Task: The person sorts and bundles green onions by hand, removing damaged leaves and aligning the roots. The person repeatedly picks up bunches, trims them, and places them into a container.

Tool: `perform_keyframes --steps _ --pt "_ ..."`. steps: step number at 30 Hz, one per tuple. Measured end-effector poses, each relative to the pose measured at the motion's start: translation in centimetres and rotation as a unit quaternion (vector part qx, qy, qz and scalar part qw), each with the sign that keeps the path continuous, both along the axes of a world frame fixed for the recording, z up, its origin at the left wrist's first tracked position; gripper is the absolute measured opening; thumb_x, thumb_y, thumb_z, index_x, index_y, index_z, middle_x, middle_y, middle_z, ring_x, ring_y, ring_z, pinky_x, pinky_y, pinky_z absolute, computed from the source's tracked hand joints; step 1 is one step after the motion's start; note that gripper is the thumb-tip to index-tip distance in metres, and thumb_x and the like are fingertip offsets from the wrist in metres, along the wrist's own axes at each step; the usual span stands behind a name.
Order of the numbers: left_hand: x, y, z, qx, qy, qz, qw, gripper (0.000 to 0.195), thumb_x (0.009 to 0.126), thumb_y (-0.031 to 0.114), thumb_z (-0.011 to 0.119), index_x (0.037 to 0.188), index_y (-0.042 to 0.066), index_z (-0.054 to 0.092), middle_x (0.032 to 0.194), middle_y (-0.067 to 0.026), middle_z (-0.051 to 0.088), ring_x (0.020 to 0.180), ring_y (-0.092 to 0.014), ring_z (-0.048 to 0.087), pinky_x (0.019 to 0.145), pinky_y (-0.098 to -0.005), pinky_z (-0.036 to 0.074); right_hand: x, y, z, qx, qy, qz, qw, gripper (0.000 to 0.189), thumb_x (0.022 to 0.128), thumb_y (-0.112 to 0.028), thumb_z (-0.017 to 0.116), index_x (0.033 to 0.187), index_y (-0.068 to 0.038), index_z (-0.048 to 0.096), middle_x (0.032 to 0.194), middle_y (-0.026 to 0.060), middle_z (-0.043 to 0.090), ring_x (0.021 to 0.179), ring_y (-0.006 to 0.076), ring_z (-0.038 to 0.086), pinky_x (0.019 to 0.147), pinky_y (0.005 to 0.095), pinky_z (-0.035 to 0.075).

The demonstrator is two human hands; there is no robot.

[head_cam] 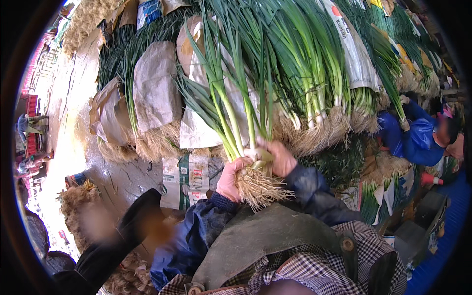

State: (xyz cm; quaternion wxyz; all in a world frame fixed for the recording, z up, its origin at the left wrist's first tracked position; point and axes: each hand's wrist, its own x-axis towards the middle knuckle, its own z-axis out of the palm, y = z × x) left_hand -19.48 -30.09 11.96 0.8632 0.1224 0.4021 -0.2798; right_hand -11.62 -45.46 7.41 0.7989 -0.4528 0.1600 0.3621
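My left hand (233, 179), low in the middle, is closed around the white stems of several green onions (230, 110), just above their roots. Bushy pale roots (260, 186) hang below the fist toward my apron. On the other side of the bunch is my right hand (280, 156), its fingers at the bulbs and outer leaves; it is blurred, and its fingertips are partly hidden. The long green leaves point away from me, over a white sack (197, 129). Beyond and to the right lies a pile of green onions (309, 81) with roots toward me.
Woven sacks (156, 86) cover onion bundles at the left. A printed bag (186, 180) lies on the wet floor. A dark-sleeved arm (121, 225) reaches in at lower left. At the right, a person in blue (422, 138) handles onions, near a red cone (431, 179). Root heaps (77, 210) stand lower left.
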Motion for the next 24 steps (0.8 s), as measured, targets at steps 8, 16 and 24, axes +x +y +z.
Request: perform_keyframes --steps 8,16,24 --pt "-0.3 -0.2 0.0 -0.034 -0.012 -0.003 0.999 0.016 0.076 0.0 0.052 0.091 -0.002 0.056 0.087 -0.0145 0.06 0.077 -0.028 0.063 0.071 -0.0438 0.055 -0.6 -1.3 -1.9 -0.09 -0.347 0.121 0.925 0.041 0.088 -0.028 0.058 0.12 -0.005 0.05 0.095 0.0029 0.058 0.077 0.0125 0.056 0.067 0.0246 0.051" --pt "0.8 -0.6 -0.6 0.033 -0.019 -0.034 0.999 0.013 0.083 0.008 0.052 0.093 0.002 0.057 0.088 -0.0118 0.062 0.077 -0.026 0.063 0.074 -0.0409 0.055 -1.8 -1.0 0.2 0.181 -0.017 -0.252 0.95 0.041 0.094 -0.034 0.045 0.119 -0.002 0.046 0.109 0.0139 0.051 0.087 0.0155 0.058 0.071 0.0254 0.052" --pt "2.0 1.6 0.1 0.01 -0.108 0.019 0.994 0.04 0.078 0.001 0.052 0.117 0.0 0.048 0.092 -0.0116 0.061 0.073 -0.021 0.061 0.067 -0.0364 0.055 -5.4 -9.2 4.1 0.021 0.02 -0.014 0.999 0.019 0.09 -0.014 0.055 0.103 -0.001 0.059 0.059 -0.0091 0.041 0.043 0.0008 0.033 0.037 0.0181 0.025"
